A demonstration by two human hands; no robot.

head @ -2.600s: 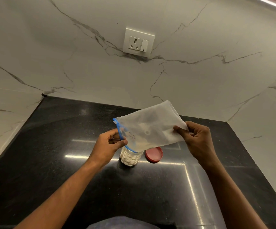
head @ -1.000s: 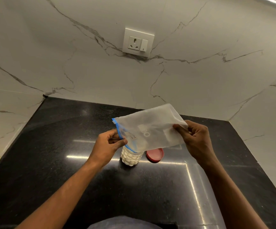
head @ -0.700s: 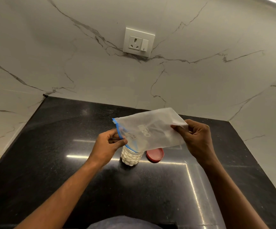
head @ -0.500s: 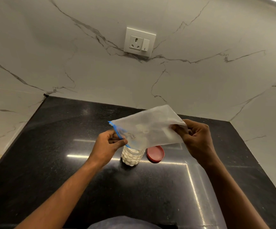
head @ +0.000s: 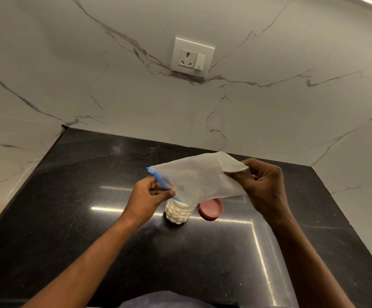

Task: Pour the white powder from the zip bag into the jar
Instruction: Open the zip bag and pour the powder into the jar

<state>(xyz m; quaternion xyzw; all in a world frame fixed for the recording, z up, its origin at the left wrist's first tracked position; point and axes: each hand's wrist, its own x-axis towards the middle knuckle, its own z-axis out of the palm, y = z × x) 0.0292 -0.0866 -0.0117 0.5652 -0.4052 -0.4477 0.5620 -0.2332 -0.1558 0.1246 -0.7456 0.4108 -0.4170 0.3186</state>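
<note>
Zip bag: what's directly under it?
Under the zip bag, at its blue-zip end, stands the jar, white inside. The red lid lies beside it, its far edge covered. The bag hides most of the jar's mouth.

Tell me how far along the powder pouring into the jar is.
Done: the red lid lies off beside the jar, which looks nearly full of white powder. In hand: the left hand pinches the zip bag at its blue mouth over the jar, the right hand holds up its far end. Left: the bag looks almost empty, so probably a last shake.
</note>
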